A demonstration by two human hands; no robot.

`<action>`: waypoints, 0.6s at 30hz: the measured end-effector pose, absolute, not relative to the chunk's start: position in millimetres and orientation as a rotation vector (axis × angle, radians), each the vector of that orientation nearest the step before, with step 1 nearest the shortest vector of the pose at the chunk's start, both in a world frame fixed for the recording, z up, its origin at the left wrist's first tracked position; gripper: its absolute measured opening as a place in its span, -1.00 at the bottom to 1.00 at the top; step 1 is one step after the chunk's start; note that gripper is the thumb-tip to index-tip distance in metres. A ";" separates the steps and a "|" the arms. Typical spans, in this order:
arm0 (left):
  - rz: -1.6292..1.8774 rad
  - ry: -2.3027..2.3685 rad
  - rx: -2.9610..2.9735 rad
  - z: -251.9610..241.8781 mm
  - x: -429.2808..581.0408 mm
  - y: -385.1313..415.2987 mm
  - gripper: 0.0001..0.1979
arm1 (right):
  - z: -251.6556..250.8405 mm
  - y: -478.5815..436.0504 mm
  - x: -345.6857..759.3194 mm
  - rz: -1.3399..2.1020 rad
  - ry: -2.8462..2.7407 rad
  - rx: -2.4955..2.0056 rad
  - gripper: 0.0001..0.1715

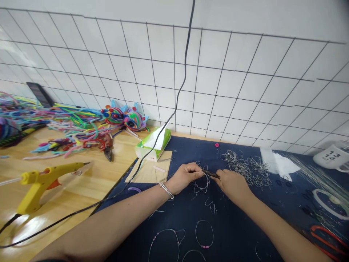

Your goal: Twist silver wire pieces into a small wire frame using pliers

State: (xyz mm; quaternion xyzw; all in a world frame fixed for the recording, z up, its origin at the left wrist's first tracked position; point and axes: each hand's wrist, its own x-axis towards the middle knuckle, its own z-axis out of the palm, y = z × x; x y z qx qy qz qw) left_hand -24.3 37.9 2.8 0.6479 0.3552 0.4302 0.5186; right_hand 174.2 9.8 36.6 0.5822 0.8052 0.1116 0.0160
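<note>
My left hand (188, 177), with a silver bangle at the wrist, pinches a thin wire loop (201, 188) strung with small pink beads. Closed around dark-handled pliers (211, 174), my right hand (231, 183) holds their jaws against the wire near my left fingertips. The exact grip of the jaws is too small to make out. Nearer to me on the dark blue cloth (229, 222) lie a wire ring with pink beads (204, 246) and a larger beaded wire ring (164, 230). A small bent piece of wire (212, 206) rests just below my hands.
A tangle of wire (245, 167) lies to the right, near straight wires (324, 178), a white mug (332, 157) and orange-handled pliers (327, 240). At left are a yellow glue gun (40, 180), colourful pipe cleaners (79, 127) and a tissue box (148, 149). A black cable (180, 91) hangs across.
</note>
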 end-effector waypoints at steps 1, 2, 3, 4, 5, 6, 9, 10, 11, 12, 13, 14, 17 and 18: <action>1.032 0.855 1.566 2.9 -24.5 37.9 -0.77 | 36.6 9.7 174.3 0.335 2.499 1.808 -0.61; 1.030 0.857 1.578 3.0 -24.6 38.0 -0.77 | 36.6 9.6 174.5 0.321 2.494 1.805 -0.60; 1.029 0.859 1.590 3.0 -24.7 38.1 -0.77 | 36.7 9.6 174.6 0.308 2.491 1.802 -0.59; 1.028 0.862 1.601 2.9 -24.7 38.3 -0.77 | 36.8 9.6 174.7 0.298 2.486 1.802 -0.58; 1.027 0.866 1.609 2.9 -24.8 38.6 -0.77 | 37.0 9.6 174.7 0.290 2.481 1.802 -0.58; 1.026 0.871 1.615 2.7 -24.8 38.8 -0.77 | 37.2 9.5 174.6 0.285 2.474 1.804 -0.57; 1.014 0.876 1.616 2.4 -24.9 39.1 -0.77 | 37.9 9.0 173.7 0.285 2.452 1.809 -0.58; 1.012 0.875 1.614 2.2 -25.0 39.2 -0.77 | 38.2 8.8 173.3 0.285 2.448 1.809 -0.57; 1.012 0.875 1.610 2.0 -25.1 39.1 -0.78 | 38.5 8.6 173.0 0.282 2.444 1.808 -0.57; 1.016 0.874 1.607 1.8 -25.1 39.1 -0.78 | 38.9 8.5 172.8 0.279 2.442 1.807 -0.57; 1.024 0.873 1.606 1.7 -25.2 39.1 -0.78 | 39.2 8.5 172.6 0.276 2.442 1.803 -0.57; 1.034 0.871 1.605 1.5 -25.2 39.0 -0.79 | 39.3 8.5 172.6 0.275 2.444 1.800 -0.58; 1.053 0.859 1.610 1.8 -25.2 38.6 -0.81 | 38.9 8.6 172.6 0.288 2.464 1.789 -0.61; 1.057 0.857 1.611 2.2 -25.2 38.3 -0.82 | 38.5 8.7 172.6 0.292 2.475 1.784 -0.62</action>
